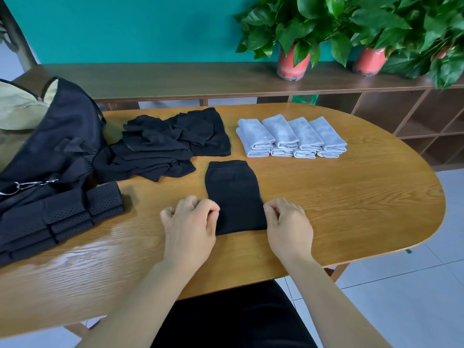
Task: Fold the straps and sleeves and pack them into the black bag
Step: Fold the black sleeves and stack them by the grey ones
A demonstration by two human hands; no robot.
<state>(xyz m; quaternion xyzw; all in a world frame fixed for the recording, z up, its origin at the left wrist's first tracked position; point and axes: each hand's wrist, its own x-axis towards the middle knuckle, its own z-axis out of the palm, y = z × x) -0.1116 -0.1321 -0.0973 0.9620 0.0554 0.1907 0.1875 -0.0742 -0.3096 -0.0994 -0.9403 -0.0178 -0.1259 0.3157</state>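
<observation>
On my feed I see an oval table of light, grained wood [326,197], glossy near its front edge. Behind it, a long dark-brown wooden shelf unit [175,81] stands against a teal wall [125,26]. On top sits a leafy green plant in a red pot [292,64], with a second red-potted plant [369,62] further right. A khaki fabric bag [17,106] lies far left, and pale floor tiles [414,297] show on the right.

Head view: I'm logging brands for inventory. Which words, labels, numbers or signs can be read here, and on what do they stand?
No readable text anywhere in this view.
Black sleeve: plain, no label showing.
Grey folded sleeves: woven texture only.
Perforated straps and black bag: no tag or logo visible.
Red pots: no print visible.
</observation>
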